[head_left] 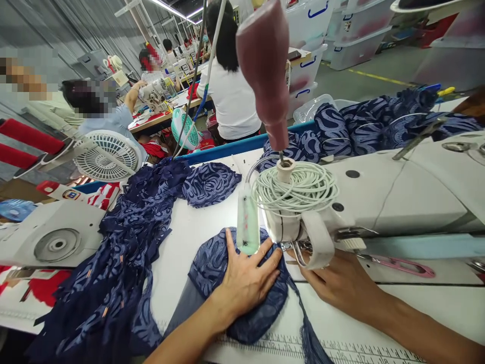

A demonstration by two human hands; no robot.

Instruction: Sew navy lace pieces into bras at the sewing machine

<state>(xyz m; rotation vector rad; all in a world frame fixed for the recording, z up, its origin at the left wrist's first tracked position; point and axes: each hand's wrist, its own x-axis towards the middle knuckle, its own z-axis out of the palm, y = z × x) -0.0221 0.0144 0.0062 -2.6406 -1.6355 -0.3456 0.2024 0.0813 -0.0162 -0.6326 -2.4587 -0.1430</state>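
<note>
My left hand point(250, 279) lies with its fingers spread on a navy patterned bra cup point(212, 255), pressing it to the white table. The cup's edge reaches under the head of a sewing machine point(379, 187). My right hand point(337, 278) is just right of the needle area, its fingertips hidden behind the machine's white curved lever point(320, 240), so their grip does not show. A narrow navy strip point(312, 338) trails from the cup toward the table's front edge. Light green cord point(295, 187) lies coiled on top of the machine head.
A heap of navy pieces point(125, 258) covers the left side, with another cup point(210, 184) beside it. Rolled navy bundles point(352, 126) lie behind the machine. Pink thread snips point(405, 265) rest at right. A white fan point(108, 155) and co-workers are beyond.
</note>
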